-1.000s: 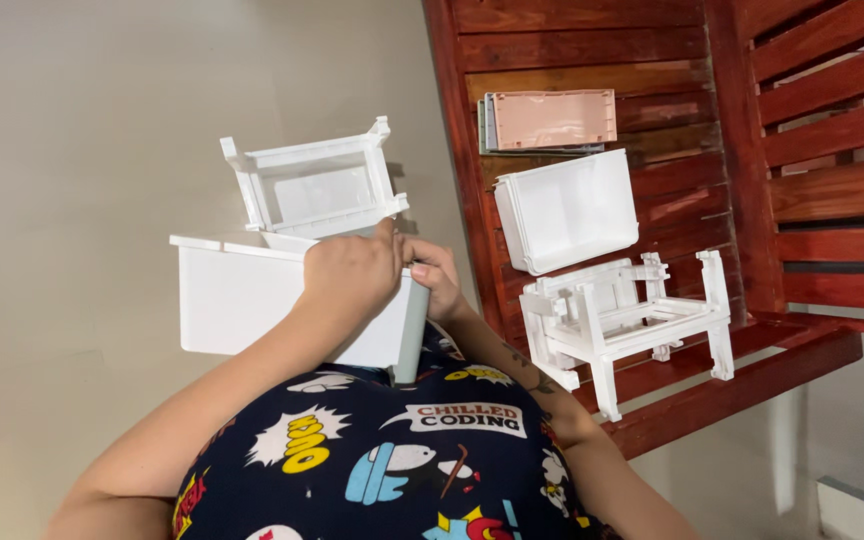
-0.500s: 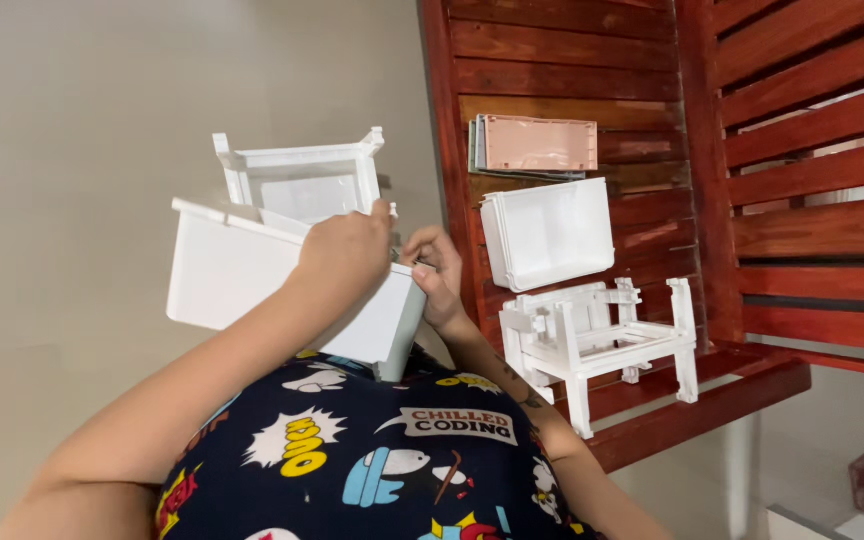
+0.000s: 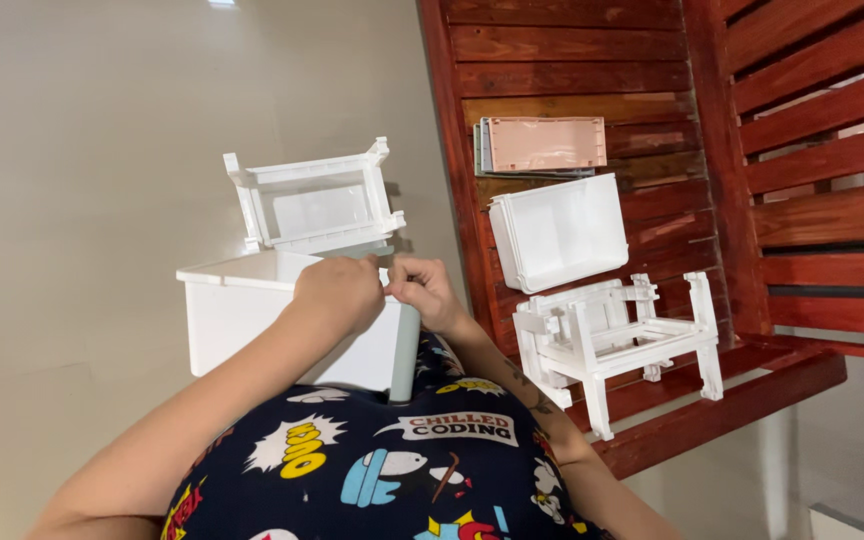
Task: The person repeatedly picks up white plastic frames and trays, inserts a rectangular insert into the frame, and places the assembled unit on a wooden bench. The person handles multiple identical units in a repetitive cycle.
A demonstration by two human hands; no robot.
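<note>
Both hands meet at the top rim of a white plastic drawer [image 3: 252, 320], held in front of the person's body above the pale floor [image 3: 82, 150]. Left hand [image 3: 337, 293] is curled closed over the rim near the drawer's right end, fingers folded down on the edge. Right hand [image 3: 424, 292] sits just beside it, touching or nearly touching, fingers pinched narrow at the same corner, where a grey-green front panel [image 3: 405, 355] runs down the drawer's right side. What the fingertips grip exactly is hidden by the knuckles.

Just beyond the drawer, on the floor, stands a white plastic frame [image 3: 314, 200] with corner posts, open side facing the camera, close to the drawer's far rim.

To the right is a red-brown slatted wooden bench [image 3: 672, 60]. On its seat, near the left edge: a stack of flat panels, pink one on top [image 3: 546, 143]; next to it a second white drawer [image 3: 562, 230], tipped on its side; then another white frame [image 3: 612, 335] towards the seat's near edge, legs sticking out over the front slat.

Person wears a dark shirt [image 3: 402, 470] with bright cartoon prints.
</note>
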